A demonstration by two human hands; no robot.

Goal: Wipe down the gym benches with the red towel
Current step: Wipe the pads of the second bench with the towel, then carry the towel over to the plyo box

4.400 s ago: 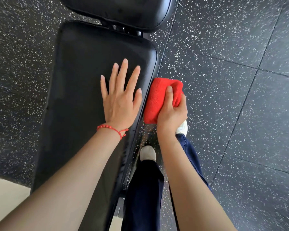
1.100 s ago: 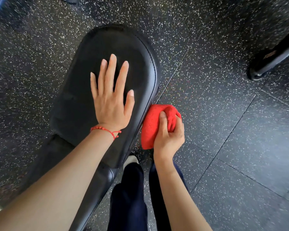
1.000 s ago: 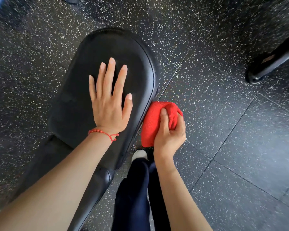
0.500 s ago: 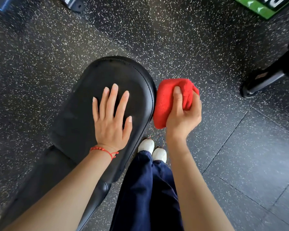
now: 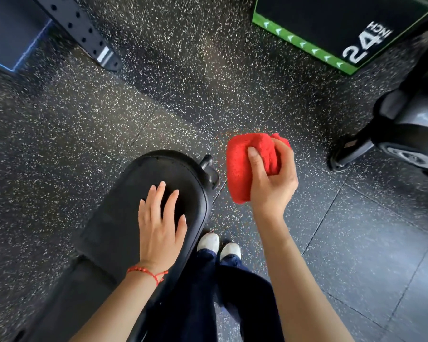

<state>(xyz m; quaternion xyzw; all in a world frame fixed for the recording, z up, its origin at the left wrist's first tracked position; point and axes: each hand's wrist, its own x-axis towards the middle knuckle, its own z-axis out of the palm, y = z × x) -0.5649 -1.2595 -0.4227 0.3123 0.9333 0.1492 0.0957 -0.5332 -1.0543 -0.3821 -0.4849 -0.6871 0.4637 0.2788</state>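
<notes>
red towel (image 5: 242, 169), black bench (image 5: 124, 218), speckled floor (image 5: 158, 95)

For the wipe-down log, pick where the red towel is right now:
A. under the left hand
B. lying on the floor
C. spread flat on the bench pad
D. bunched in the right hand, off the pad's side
D: the right hand grips the bunched red towel in the air beside the bench pad, while the left hand lies flat on the pad.

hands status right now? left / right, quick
Left hand: open, fingers straight, resting flat on the bench pad, holding nothing.
Right hand: closed around the bunched red towel, held clear of the pad.
</notes>
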